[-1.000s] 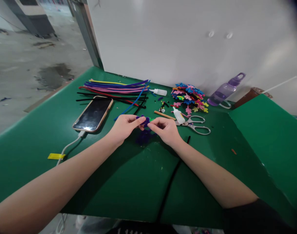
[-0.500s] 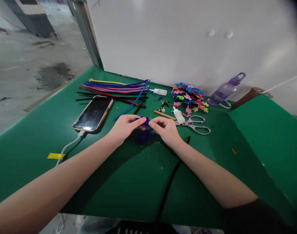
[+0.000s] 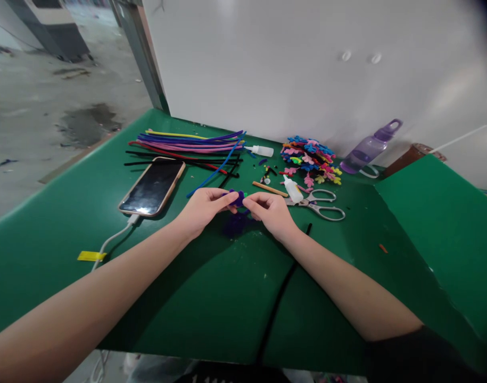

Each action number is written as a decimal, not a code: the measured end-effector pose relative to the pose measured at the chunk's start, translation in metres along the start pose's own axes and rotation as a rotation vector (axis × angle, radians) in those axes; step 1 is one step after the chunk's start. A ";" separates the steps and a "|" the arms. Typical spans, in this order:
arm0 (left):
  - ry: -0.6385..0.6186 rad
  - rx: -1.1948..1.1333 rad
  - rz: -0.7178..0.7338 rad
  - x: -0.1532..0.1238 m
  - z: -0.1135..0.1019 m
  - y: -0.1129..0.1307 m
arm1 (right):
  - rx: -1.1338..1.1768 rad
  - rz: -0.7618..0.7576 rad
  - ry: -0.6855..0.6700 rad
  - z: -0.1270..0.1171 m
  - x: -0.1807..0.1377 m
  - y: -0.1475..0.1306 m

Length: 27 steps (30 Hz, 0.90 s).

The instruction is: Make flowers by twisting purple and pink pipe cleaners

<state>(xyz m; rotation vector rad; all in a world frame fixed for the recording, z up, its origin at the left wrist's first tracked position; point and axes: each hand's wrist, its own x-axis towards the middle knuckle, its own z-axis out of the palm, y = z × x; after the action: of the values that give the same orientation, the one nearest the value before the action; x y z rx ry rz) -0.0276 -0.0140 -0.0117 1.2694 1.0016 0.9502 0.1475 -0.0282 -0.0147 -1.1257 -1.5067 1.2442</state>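
The left hand (image 3: 203, 208) and right hand (image 3: 272, 213) met fingertip to fingertip just above the green worktop (image 3: 211, 298), both pinching a short purple pipe cleaner (image 3: 238, 198) that lay crosswise between them, equally near each, scissors (image 3: 321, 205) lying just right.

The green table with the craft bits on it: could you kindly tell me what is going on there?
A person works at the green table with both bare hands. The left hand and right hand together pinch a small purple fuzzy piece in their fingers, just above a darker purple clump lying on the table. Behind them lie a bundle of coloured pipe cleaners, a phone on its cable, scissors, a small white bottle and a pile of colourful flower shapes.
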 end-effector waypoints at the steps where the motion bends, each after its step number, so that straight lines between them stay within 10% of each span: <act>1: -0.003 -0.048 -0.010 0.000 0.000 0.000 | 0.015 -0.002 -0.008 0.000 0.001 0.000; 10: 0.050 -0.043 0.006 0.001 -0.002 0.005 | -0.193 -0.263 0.255 0.002 -0.005 -0.002; 27: -0.076 -0.266 -0.157 0.000 -0.001 0.001 | -0.586 -0.624 0.198 0.000 -0.007 0.003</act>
<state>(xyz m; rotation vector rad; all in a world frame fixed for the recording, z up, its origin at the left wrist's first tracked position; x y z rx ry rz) -0.0286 -0.0141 -0.0112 0.9833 0.8704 0.8750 0.1498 -0.0349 -0.0180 -0.9695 -1.9194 0.2630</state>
